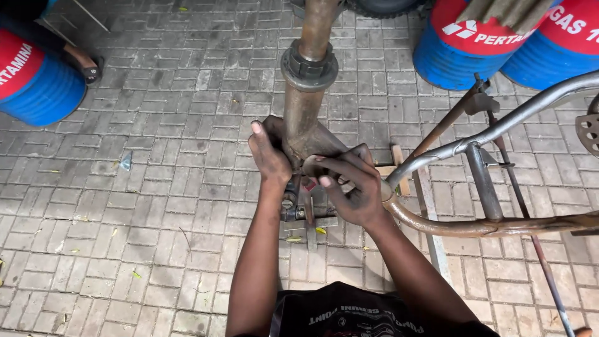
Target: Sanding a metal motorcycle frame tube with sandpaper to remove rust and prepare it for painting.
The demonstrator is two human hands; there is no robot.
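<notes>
While the rusty frame stands centre frame, both hands close in on its lower joint.

Frame: the steering tube rises toward the top centre, threaded collar near its upper end; it looks propped upright so the joint sits within reach.
Left hand: the left hand lies flat on the left side of the tube, fingers up and closed round the metal, seemingly bracing it.
Right hand: the right hand curls tight at the joint, right of centre, fingertips pinched on a small part there; what exactly, I cannot tell.
Tubes: a brown tube and a grey tube run off to the right edge.
Floor: grey paving carries everything.
Drums: blue-and-red drums sit upper left and upper right, well apart from the hands.
</notes>
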